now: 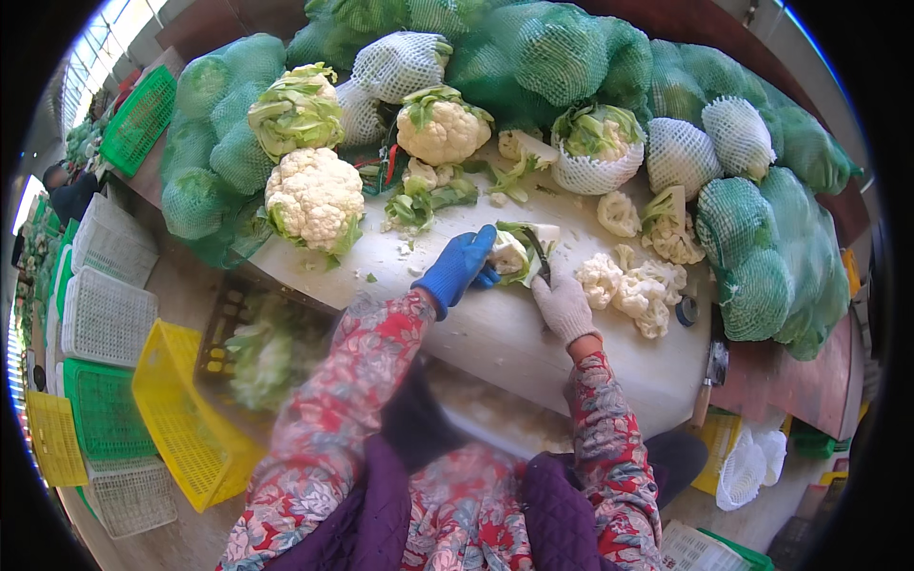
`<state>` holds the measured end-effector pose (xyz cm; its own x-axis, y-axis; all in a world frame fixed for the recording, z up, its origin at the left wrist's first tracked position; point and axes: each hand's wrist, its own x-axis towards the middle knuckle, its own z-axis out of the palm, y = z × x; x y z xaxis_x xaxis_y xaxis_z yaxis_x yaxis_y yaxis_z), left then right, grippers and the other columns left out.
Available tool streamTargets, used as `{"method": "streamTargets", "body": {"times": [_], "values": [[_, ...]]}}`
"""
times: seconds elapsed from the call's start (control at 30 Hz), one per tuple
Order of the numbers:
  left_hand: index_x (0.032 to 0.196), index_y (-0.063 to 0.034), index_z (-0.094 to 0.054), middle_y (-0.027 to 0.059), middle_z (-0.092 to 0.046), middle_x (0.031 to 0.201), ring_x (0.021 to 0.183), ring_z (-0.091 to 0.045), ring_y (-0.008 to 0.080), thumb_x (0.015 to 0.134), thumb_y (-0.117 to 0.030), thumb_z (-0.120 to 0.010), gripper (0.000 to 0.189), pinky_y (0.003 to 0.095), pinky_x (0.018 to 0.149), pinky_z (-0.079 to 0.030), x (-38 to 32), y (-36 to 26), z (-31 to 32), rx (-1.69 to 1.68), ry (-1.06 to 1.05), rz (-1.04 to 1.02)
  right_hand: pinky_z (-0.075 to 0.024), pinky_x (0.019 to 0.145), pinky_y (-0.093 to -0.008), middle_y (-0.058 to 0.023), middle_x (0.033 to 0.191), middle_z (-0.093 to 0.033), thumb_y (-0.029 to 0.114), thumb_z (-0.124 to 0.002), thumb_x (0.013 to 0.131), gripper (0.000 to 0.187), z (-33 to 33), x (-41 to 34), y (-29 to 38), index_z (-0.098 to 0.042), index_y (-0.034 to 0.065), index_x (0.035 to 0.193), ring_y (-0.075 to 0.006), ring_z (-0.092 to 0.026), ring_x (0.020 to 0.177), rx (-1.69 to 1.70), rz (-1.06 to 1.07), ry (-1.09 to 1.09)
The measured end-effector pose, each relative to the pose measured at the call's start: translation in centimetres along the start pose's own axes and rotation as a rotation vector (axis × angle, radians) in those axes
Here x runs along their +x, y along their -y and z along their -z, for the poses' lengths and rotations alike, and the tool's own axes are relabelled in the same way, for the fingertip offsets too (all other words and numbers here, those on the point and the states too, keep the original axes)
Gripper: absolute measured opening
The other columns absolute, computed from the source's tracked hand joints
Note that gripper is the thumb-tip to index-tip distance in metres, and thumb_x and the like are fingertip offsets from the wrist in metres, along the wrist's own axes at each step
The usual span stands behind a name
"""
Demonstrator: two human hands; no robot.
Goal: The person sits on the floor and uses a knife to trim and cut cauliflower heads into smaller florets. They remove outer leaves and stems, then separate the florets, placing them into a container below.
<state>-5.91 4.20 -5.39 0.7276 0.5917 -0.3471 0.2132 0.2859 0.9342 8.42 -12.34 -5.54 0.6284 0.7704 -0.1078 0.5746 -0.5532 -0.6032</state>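
Note:
My left hand (460, 268), in a blue glove, holds a partly trimmed cauliflower piece (510, 255) with green leaf and pale stem above the white tabletop (493, 335). In a whitish knit glove, my right hand (562, 303) grips a dark-handled knife (537, 250) against the piece's right side; its blade is mostly hidden. Cut florets (635, 285) lie right of that hand. A large cauliflower head (314, 200) rests at the left, with another (444, 128) further back. Leaf trimmings (428, 203) lie beyond my left hand.
Green mesh sacks of cauliflower (557, 53) line the far edge. A wooden-handled knife (703, 392) lies at the right edge near a small round roll (687, 311). Yellow (182, 428) and white crates (111, 314) stand at the left; a person (71, 193) is far left.

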Motion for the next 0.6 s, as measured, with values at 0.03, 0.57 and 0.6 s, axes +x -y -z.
{"method": "streamTargets", "body": {"times": [0.03, 0.57, 0.6], "values": [[0.107, 0.0021, -0.064, 0.0123, -0.069, 0.08, 0.067, -0.069, 0.0167, 0.105, -0.051, -0.051, 0.055, 0.0293, 0.06, -0.058, -0.3, 0.0, 0.3, -0.021, 0.001, 0.011, -0.0516, 0.087, -0.0546, -0.0289, 0.1, -0.07, 0.036, -0.057, 0.096, 0.042, 0.0, -0.1, -0.4, -0.061, 0.0047, 0.123, -0.0463, -0.067, 0.101, 0.059, -0.025, -0.01], [0.146, -0.0014, -0.047, 0.0162, -0.062, 0.133, 0.116, -0.067, 0.028, 0.106, -0.045, -0.053, 0.059, 0.0434, 0.1, -0.058, -4.9, 0.2, 2.4, -0.484, 0.232, -0.113, -0.0509, 0.051, -0.0308, -0.0035, 0.071, -0.062, 0.014, -0.068, 0.096, 0.033, 0.7, -4.7, 6.7, -0.063, 0.0111, 0.128, -0.0129, -0.059, 0.054, 0.382, 0.402, -0.285], [0.144, -0.0014, -0.05, 0.0143, -0.062, 0.133, 0.117, -0.066, 0.0265, 0.107, -0.045, -0.052, 0.058, 0.0431, 0.101, -0.057, -4.8, 0.3, 1.6, -0.533, 0.273, -0.122, -0.0519, 0.053, -0.0325, -0.0058, 0.072, -0.063, 0.015, -0.068, 0.095, 0.033, 0.9, -4.2, 7.3, -0.063, 0.011, 0.127, -0.0166, -0.062, 0.056, 0.315, 0.494, -0.362]]}}
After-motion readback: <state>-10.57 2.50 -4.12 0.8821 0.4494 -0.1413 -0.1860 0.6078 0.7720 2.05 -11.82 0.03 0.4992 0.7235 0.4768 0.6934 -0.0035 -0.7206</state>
